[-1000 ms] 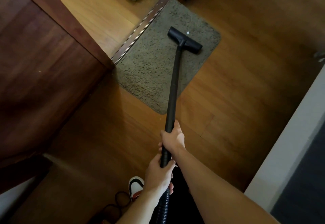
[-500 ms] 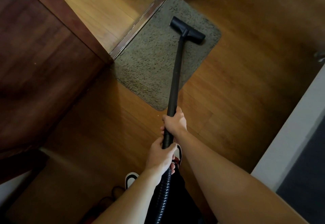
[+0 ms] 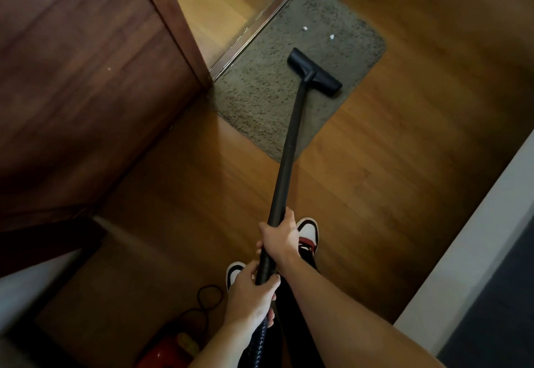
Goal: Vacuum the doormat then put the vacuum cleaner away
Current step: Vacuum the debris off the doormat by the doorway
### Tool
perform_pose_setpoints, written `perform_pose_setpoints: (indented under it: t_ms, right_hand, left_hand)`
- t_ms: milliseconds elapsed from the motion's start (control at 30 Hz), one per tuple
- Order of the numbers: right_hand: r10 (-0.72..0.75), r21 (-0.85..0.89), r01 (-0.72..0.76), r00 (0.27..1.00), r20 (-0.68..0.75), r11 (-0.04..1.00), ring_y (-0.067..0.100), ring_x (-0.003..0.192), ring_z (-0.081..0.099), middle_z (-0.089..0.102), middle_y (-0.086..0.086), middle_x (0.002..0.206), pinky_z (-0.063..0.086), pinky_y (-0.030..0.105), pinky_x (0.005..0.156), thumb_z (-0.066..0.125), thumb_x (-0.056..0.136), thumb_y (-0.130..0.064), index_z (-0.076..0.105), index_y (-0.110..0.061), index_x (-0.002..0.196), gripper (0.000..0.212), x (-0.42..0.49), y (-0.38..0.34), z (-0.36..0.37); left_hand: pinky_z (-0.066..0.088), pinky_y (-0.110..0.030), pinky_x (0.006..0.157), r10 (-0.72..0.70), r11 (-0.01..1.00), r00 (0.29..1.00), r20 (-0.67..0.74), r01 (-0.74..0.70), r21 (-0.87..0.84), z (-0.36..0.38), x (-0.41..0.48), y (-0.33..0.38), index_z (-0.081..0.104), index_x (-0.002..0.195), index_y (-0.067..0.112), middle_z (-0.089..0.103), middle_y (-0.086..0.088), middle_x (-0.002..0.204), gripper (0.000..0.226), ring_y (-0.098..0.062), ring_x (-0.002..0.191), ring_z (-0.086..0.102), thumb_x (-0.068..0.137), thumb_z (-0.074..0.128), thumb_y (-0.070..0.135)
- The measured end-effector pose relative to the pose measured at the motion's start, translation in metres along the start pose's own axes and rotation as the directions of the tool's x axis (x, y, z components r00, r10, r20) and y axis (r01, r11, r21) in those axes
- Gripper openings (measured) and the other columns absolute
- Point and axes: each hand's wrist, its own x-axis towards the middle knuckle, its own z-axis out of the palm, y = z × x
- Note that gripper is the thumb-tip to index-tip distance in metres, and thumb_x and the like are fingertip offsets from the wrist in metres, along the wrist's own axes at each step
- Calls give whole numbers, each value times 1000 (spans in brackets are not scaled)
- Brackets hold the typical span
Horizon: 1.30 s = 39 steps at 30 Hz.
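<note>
At far left we list a dark wood door (image 3: 86,78), whose edge meets a metal threshold (image 3: 254,25). Low left, a looped black cord (image 3: 209,297) lies on the floor (image 3: 390,179). Beside it is a red body (image 3: 161,353), which we take for the vacuum's canister, though it is too dim to be sure.

Next, the left hand (image 3: 251,295) has its fingers curled round the lower end of the tube (image 3: 289,142), just above the ribbed hose (image 3: 260,338). The right hand (image 3: 281,237) is wrapped round the tube a little higher, close to the left hand. Two shoes (image 3: 309,234) show beneath them.

The tube runs up and away to the nozzle (image 3: 315,71). The nozzle lies flat on the doormat (image 3: 260,93), in its right half. The doormat itself lies against the threshold. Beyond the nozzle we count two white scraps (image 3: 304,28) on the pile, not yet picked up. At far right there is a pale wall (image 3: 476,237).

By our reckoning, the vacuuming is under way but not finished. The far strip with the scraps remains, and after that all of the putting away.
</note>
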Motion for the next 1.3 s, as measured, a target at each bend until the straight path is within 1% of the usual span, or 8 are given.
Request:
perform_pose_setpoints:
  t_ms: [200,367,467,567,833,1000,1200,1300]
  right_hand:
    - [-13,-84,13,1000,0,996,13,43,62,70,20,93,53,27,46,64,89,-16,38,-22,123,43,-29,21,28]
    - [-51,-103,54,998,33,993,16,51,67,67,14,97,62,38,54,67,87,-16,38,-22,127,49,-34,18,40]
    - [-41,-40,44,996,81,998,17,50,64,67,16,88,57,32,49,64,91,-10,34,-26,126,49,-31,14,41]
    - [-56,-58,61,995,81,996,16,47,62,66,17,83,53,28,45,63,92,-8,35,-22,128,47,-22,9,39]
    - [-100,-69,105,993,68,992,11,42,61,68,20,88,51,25,42,62,93,-9,31,-23,147,64,14,-31,11]
    - [-104,-81,110,992,66,991,13,40,60,66,15,77,52,26,42,61,94,-10,41,-22,131,44,42,-69,-11]
    - [-106,-69,111,991,82,991,14,41,59,68,19,81,53,27,43,60,95,-9,34,-29,115,38,69,-113,-33]
    - [-114,-71,120,990,77,990,14,43,60,67,18,82,53,27,44,60,96,-10,39,-24,122,36,83,-134,-42]
  left_hand:
    - [49,-31,44,-30,999,1000,5,30,-31,-28,-16,-27,69,89,16,63,-5,60,4,-23,39,53,90,69,20]
    - [46,-28,42,7,998,1000,11,-7,-67,-38,-16,-23,67,94,15,62,-8,63,3,-21,39,53,92,66,18]
    - [45,-28,39,23,996,1000,4,-22,-89,-40,-6,-20,66,102,13,60,-7,60,9,-22,35,50,93,65,16]
    - [42,-27,36,32,995,999,6,-31,-92,-36,2,-13,67,100,12,59,-8,59,10,-23,34,48,92,67,18]
    - [43,-30,40,23,994,1000,15,-21,-110,-5,24,33,67,90,14,60,-9,58,6,-26,36,47,90,70,19]
    - [43,-29,42,1,992,1000,17,1,-126,17,35,78,68,87,12,57,-7,59,8,-24,39,46,90,70,19]
    - [43,-29,43,-17,989,1000,24,21,-149,38,46,130,68,87,12,58,-8,62,10,-22,41,46,91,71,20]
    - [43,-28,42,-21,985,999,28,26,-172,49,52,155,68,89,13,57,-8,63,8,-21,41,47,90,71,20]
